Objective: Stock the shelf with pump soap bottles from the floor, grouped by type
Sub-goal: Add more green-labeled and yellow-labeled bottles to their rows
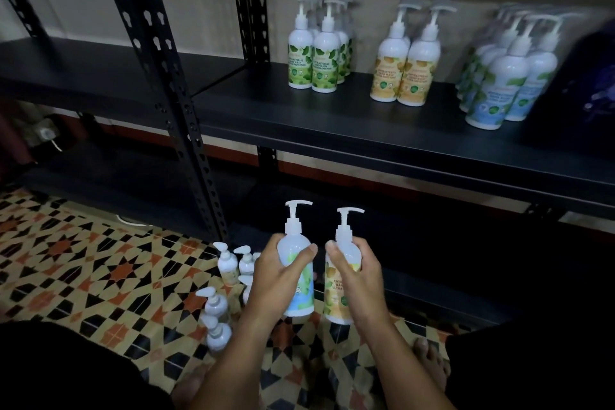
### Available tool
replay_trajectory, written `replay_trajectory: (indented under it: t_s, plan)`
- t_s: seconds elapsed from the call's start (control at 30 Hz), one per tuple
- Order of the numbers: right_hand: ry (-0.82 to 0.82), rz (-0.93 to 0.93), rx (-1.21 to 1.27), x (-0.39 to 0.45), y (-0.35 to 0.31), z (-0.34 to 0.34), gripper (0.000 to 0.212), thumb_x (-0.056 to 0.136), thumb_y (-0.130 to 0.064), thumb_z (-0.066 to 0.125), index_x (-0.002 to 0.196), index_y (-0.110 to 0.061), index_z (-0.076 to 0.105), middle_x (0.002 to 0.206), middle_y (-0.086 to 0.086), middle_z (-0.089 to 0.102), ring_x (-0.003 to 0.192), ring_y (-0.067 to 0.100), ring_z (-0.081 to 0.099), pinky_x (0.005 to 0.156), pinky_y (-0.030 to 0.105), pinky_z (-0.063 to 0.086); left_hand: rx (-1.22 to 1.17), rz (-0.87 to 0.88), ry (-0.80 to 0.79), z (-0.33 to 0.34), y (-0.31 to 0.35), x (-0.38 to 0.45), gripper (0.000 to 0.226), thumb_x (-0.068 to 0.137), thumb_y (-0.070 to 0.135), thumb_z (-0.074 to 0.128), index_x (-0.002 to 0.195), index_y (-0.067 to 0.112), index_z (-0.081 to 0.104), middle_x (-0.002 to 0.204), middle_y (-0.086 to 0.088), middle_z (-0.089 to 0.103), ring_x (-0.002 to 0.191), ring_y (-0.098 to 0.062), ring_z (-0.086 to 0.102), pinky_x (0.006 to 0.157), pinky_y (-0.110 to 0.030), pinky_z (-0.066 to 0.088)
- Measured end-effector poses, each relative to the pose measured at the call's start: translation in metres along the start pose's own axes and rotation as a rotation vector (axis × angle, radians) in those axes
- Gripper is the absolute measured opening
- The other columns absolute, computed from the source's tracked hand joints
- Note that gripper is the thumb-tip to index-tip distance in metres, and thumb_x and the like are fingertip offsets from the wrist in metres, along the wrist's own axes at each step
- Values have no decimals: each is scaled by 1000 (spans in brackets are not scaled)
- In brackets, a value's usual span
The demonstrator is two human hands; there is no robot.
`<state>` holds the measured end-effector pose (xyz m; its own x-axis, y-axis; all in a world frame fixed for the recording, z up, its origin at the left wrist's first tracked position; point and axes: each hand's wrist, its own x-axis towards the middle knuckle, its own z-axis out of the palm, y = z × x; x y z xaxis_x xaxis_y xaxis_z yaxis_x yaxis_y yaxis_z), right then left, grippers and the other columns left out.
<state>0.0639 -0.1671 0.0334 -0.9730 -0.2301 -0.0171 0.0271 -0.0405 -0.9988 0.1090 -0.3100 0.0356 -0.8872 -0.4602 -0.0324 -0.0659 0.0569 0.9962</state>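
Both hands are raised side by side above the floor, each wrapped around an upright pump bottle: the left hand (283, 271) grips a blue-labelled bottle (297, 268) around its shoulder, and the right hand (357, 271) grips a yellow-labelled bottle (342, 286) the same way, the two bottles just apart with their nozzles pointing right. On the patterned tile floor (83, 270), just left of the left hand and near the foot of the black upright post (166, 103), stands a small cluster of more pump bottles (223, 296). On the black shelf (299, 123) behind, three groups stand well apart along its length: green-labelled bottles (319, 50) toward the middle, yellow-labelled bottles on the shelf (407, 63) beside them, and blue-labelled bottles on the shelf (502, 76) toward the right end, blurred. A dark object (582, 86) stands at the shelf's right edge. Bare toes (431, 366) show on the floor by the right forearm.
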Motion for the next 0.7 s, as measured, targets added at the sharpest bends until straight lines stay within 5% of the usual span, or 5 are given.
replay_trajectory:
  t_s: [0.1, 0.27, 0.43, 0.53, 0.7]
  plan:
    - [40, -85, -23, 1, -16, 1, 22, 90, -39, 76, 106, -27, 68, 96, -6, 75, 90, 11, 72, 80, 29, 57, 64, 92, -3, 8, 18, 2, 27, 88, 44, 76, 98, 22, 64, 86, 6, 71, 84, -14, 70, 78, -38, 58]
    - [96, -185, 19, 9, -47, -3, 16, 92, -32, 76, 104, -24, 68, 92, 0, 75, 87, 20, 73, 80, 41, 61, 52, 224, 9, 20, 58, 10, 17, 89, 27, 80, 96, 21, 65, 83, 5, 71, 76, -12, 69, 66, -22, 53]
    - [139, -283, 20, 26, -92, -12, 27, 83, -50, 74, 98, -29, 66, 90, 2, 74, 85, 25, 73, 77, 48, 62, -2, 312, -25, 32, 105, 27, 18, 89, 28, 81, 95, 21, 65, 81, 5, 72, 74, -13, 70, 65, -24, 56]
    - [164, -368, 13, 37, -117, -18, 24, 85, -46, 74, 97, -27, 66, 84, 0, 72, 78, 20, 70, 72, 41, 59, -17, 374, -41, 38, 133, 38, 22, 87, 32, 83, 95, 22, 65, 83, 6, 73, 75, -11, 71, 66, -23, 56]
    - [194, -497, -6, 56, -154, -29, 19, 89, -42, 74, 98, -28, 65, 83, -2, 70, 76, 11, 65, 73, 34, 54, -23, 448, -69, 48, 173, 62, 41, 75, 52, 81, 100, 24, 64, 87, -1, 75, 82, -25, 74, 79, -49, 61]
